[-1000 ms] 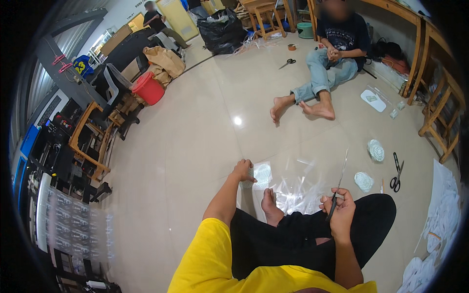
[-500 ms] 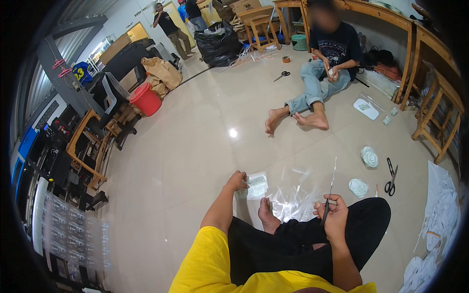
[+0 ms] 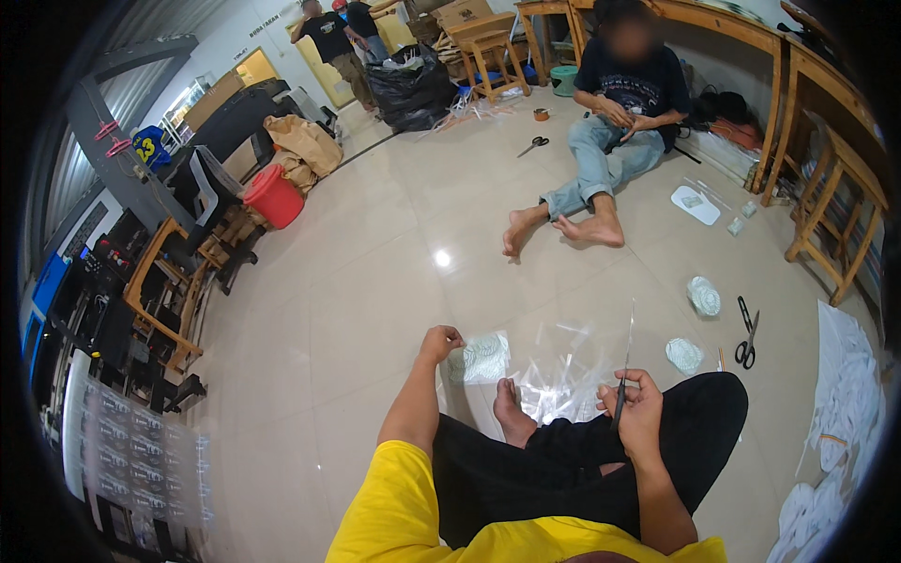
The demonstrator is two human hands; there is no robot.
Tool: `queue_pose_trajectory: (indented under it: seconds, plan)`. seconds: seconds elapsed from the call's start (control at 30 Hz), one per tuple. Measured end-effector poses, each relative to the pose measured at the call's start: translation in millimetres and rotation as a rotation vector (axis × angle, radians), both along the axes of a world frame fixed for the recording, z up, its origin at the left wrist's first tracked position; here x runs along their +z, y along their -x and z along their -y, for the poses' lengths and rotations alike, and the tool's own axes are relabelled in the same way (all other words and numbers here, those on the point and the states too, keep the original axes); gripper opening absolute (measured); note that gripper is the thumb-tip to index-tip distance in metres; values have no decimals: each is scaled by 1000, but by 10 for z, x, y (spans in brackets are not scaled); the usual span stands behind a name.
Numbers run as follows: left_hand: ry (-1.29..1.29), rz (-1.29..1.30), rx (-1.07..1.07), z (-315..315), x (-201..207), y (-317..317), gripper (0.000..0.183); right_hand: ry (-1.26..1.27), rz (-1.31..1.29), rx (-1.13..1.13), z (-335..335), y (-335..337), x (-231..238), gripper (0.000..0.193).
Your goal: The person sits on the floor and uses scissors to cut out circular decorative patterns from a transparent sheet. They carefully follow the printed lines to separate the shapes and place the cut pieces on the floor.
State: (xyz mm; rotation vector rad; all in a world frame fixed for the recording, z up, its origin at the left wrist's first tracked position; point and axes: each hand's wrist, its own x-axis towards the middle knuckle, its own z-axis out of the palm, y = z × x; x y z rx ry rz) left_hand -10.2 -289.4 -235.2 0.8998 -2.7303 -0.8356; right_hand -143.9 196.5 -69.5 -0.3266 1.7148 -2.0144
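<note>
My left hand (image 3: 441, 343) is at the far left corner of a pale green printed sheet (image 3: 481, 358), fingertips closed on its edge. The sheet lies on the floor by my bare foot. Above my right knee, my right hand (image 3: 639, 409) grips a black-handled tool (image 3: 618, 402) with a long thin blade pointing away from me; whether it is a knife or scissors I cannot tell. Between the hands, clear plastic strips (image 3: 557, 377) lie crumpled on the floor.
Two pale green bundles (image 3: 685, 356) (image 3: 704, 296) and black-handled scissors (image 3: 747, 347) lie to the right. White material (image 3: 845, 394) is heaped at far right. A person (image 3: 631, 94) sits ahead on the floor; a red bucket (image 3: 274, 195) stands far left.
My left hand has shifted left over the sheet to its corner, baring more of the print. My right hand stays nearly in place with the tool. The view has tilted slightly.
</note>
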Motion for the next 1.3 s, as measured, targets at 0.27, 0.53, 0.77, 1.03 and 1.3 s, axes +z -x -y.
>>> queue_pose_trajectory:
  seconds: [0.27,0.53,0.77,1.03,1.3]
  plan:
    - [-187,-83,69,125,413,-95,12,-29,-5,48,39,-81,-135,39]
    - [-723,-665,59,-1480,1899,534,26,31,3,0,155,-8,57,41]
    - [-1037,-751,64,-2703,1928,82,23,184,-20,46,397,-12,418,44]
    - [-1390,-735,-39,-2837,1957,-71,30,121,-143,156,555,-56,394,41]
    - [-1265,-890,67,-2721,1869,-132,30,-5,-98,234,605,-279,333,37]
